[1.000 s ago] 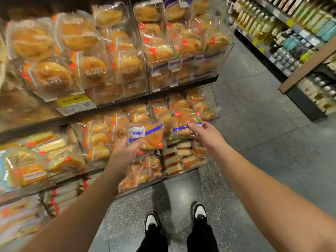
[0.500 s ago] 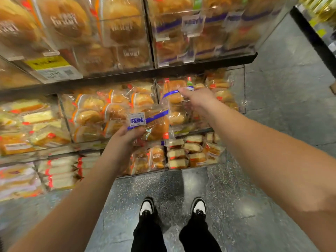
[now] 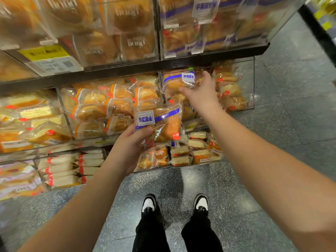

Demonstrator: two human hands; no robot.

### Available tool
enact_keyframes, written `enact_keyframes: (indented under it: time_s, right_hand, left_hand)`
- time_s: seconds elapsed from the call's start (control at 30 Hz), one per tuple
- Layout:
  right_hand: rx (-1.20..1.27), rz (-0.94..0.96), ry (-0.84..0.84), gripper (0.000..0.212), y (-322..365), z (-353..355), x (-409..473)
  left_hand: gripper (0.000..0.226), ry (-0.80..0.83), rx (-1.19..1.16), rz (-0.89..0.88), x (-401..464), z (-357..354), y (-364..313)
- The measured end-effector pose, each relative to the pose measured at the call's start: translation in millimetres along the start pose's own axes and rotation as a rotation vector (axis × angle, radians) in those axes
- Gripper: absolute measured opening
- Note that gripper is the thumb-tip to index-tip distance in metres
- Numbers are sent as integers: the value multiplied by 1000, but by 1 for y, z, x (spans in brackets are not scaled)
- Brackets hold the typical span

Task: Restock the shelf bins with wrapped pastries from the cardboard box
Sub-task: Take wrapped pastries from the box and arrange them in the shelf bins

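Note:
My left hand [image 3: 130,142] grips a wrapped pastry with a blue stripe and white label [image 3: 160,122], held in front of the middle shelf. My right hand [image 3: 201,91] reaches into the clear bin [image 3: 243,84] at the right end of that shelf. Its fingers are spread against a second blue-striped pastry [image 3: 179,81] lying on top of the packs there. I cannot tell whether the fingers still pinch that pack. No cardboard box is in view.
Clear bins of wrapped buns fill the upper shelf [image 3: 127,66] just above my right hand. Orange-banded pastries [image 3: 109,106] sit left of the target bin, sliced cakes [image 3: 190,153] below. My two shoes [image 3: 174,206] stand on grey floor; another shelf unit [image 3: 320,33] stands at right.
The view has tilted down and closer to the shelf. My right hand has pushed its blue-striped pastry deeper into the right bin and its fingers have spread. The left hand still holds its pastry.

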State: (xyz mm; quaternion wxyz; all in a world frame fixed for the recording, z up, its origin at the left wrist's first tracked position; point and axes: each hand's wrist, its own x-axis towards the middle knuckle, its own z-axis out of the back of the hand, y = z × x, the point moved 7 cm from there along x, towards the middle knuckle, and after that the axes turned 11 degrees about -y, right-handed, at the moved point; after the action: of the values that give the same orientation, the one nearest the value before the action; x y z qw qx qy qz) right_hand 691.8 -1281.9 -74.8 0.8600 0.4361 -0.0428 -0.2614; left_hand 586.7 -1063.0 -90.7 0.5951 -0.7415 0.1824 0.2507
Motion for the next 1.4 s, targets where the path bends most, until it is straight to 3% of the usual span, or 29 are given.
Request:
enact_keyframes:
  time_s: [0.07, 0.13, 0.17, 0.23, 0.33, 0.57, 0.77, 0.97, 1.1, 1.2, 1.27, 1.33, 1.4]
  right_hand:
    - [-181, 207, -197, 59, 6, 18, -12]
    - [-310, 334, -165, 29, 7, 11, -20]
    - [-342, 343, -107, 24, 4, 3, -20]
    - [-360, 296, -38, 34, -1, -11, -16]
    - [-370, 188, -80, 52, -3, -21, -1]
    - [-377, 171, -217, 53, 3, -39, 16]
    - [-386, 192, -224, 52, 16, -46, 18]
    - [-314, 240, 72, 46, 6, -35, 0]
    - [-26, 242, 237, 17, 13, 11, -25]
    - [-186, 374, 549, 25, 28, 21, -41]
    - [-368, 426, 769, 42, 29, 21, -53]
    - [-401, 409, 874, 59, 22, 24, -58]
    - [-343, 349, 896, 62, 10, 31, -58]
  left_hand:
    - [38, 7, -9, -3, -2, 1, -3]
    - [38, 16, -11, 0, -3, 4, -4]
    - [39, 21, -7, 4, -3, 5, -5]
    - [40, 26, -6, 4, -5, 6, -7]
    - [40, 10, -23, 15, -3, 9, -8]
    - [41, 31, -37, 28, 5, 18, -8]
    - [22, 34, -38, -3, 9, 20, -13]
    - [32, 35, 45, -9, 5, 12, -19]
    - [33, 97, 223, 16, 7, 0, -28]
    - [42, 204, 402, 75, 8, -17, -31]
    - [41, 252, 505, 74, 9, -30, -35]
    - [47, 282, 590, 56, 12, -42, -38]
    - [52, 330, 639, 51, 12, -55, -37]
